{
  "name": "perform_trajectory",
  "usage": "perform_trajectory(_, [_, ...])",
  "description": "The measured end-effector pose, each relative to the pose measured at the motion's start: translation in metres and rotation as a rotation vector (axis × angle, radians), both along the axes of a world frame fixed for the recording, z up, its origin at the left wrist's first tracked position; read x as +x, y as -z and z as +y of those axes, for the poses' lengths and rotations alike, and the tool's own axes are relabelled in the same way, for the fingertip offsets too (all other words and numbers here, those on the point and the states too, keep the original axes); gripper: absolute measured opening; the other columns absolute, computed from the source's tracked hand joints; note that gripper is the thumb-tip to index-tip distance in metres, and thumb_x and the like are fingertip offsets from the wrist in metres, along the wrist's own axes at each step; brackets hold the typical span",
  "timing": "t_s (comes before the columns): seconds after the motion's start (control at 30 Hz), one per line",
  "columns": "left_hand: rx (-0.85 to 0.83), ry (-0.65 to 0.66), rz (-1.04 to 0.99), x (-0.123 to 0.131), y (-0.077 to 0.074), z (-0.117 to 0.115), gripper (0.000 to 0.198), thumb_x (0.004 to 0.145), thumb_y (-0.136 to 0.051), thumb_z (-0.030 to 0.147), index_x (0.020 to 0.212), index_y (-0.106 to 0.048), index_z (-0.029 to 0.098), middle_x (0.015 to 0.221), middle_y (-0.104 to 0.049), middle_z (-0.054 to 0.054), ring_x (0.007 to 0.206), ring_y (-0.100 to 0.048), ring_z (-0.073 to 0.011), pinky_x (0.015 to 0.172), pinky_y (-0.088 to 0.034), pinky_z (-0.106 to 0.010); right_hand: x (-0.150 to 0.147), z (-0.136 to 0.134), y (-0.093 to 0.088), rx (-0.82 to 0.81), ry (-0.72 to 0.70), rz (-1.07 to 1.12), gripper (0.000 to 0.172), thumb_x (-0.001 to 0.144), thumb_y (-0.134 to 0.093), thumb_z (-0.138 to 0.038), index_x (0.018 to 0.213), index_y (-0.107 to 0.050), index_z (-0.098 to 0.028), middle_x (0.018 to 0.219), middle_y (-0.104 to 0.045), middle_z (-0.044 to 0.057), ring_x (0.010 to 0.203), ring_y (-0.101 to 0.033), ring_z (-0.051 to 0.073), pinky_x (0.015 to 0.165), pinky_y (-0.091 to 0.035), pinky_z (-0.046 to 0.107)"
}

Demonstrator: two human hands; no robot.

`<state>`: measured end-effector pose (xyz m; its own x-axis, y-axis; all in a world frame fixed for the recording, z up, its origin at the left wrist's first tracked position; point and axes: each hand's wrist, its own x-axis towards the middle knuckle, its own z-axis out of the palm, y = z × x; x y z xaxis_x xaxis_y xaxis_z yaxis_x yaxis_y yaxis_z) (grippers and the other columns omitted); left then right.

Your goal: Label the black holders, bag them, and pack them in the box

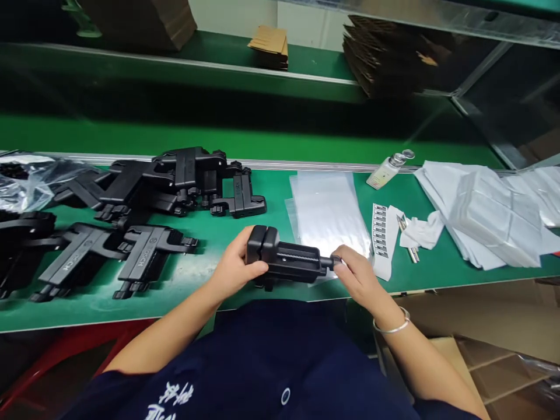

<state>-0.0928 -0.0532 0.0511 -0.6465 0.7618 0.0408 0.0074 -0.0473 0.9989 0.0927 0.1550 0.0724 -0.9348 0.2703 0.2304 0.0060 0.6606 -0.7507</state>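
A black plastic clamp mount point(297, 261) is held level over the front edge of the table. Around its blocky jaw end is my left hand point(238, 263), closed, with the thumb on the front side. My right hand point(356, 273) pinches the knob at the end of the rod on the right. Behind the clamp lie clear plastic bags point(328, 204), partly covered by it. More black clamp mounts point(146, 254) of similar make rest to the left, some with BOSCH lettering. They are piled up further back.
A strip of printed labels point(380, 230) lies right of the bags, near a crumpled white tissue point(422, 230). A small bottle point(385, 170) with an open metal cap stands behind. White bags point(494, 216) are stacked at right. Folded cardboard point(270, 46) sits on the shelf.
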Motion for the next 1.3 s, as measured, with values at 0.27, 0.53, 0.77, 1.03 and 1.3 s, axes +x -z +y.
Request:
perform_trajectory(0.27, [0.021,0.08,0.439,-0.003,0.007,-0.006,0.06,0.064,-0.084,0.046,0.113,-0.06,0.023,0.107,-0.069,-0.009,0.097,-0.067,-0.0273,0.084,-0.052,-0.037,-0.009,-0.004,0.023,-0.933,0.073,-0.25,0.05,0.086,-0.047,-0.062,0.058,-0.046,-0.021,0.049,-0.041,-0.004,0.05,-0.042,0.012,0.056,-0.041,0.028])
perform_trajectory(0.53, [0.091,-0.152,-0.098,0.011,0.02,0.02,0.071,0.07,-0.071,0.068,0.12,-0.055,0.02,0.114,-0.066,-0.01,0.107,-0.063,-0.0278,0.093,-0.05,-0.04,-0.013,-0.01,0.029,-0.645,0.261,-0.041,0.034,0.083,-0.063,-0.053,0.079,-0.062,-0.02,0.069,-0.063,0.001,0.066,-0.058,0.015,0.063,-0.049,0.029])
perform_trajectory(0.77, [0.019,-0.136,-0.258,0.006,0.014,0.031,0.066,0.082,-0.051,0.075,0.114,-0.061,0.018,0.12,-0.065,-0.011,0.12,-0.056,-0.0282,0.106,-0.041,-0.041,-0.019,-0.006,0.04,-0.699,0.235,-0.029,0.035,0.081,-0.066,-0.053,0.097,-0.062,-0.021,0.084,-0.066,0.002,0.078,-0.061,0.017,0.071,-0.053,0.032])
perform_trajectory(1.03, [0.034,-0.139,-0.172,0.0,0.01,0.033,0.066,0.083,-0.051,0.073,0.119,-0.06,0.018,0.118,-0.065,-0.009,0.119,-0.054,-0.0288,0.101,-0.042,-0.038,-0.023,-0.008,0.048,-0.293,0.307,-0.035,0.042,0.096,-0.04,-0.054,0.078,-0.058,-0.019,0.071,-0.059,0.002,0.069,-0.054,0.017,0.064,-0.042,0.03])
perform_trajectory(1.3, [0.053,-0.069,0.022,0.002,0.004,0.035,0.068,0.079,-0.057,0.073,0.119,-0.056,0.018,0.111,-0.064,-0.009,0.104,-0.058,-0.0261,0.093,-0.044,-0.036,-0.029,-0.007,0.055,-0.408,0.436,0.012,0.045,0.093,-0.045,-0.058,0.07,-0.055,-0.021,0.062,-0.052,0.0,0.061,-0.049,0.016,0.06,-0.04,0.03])
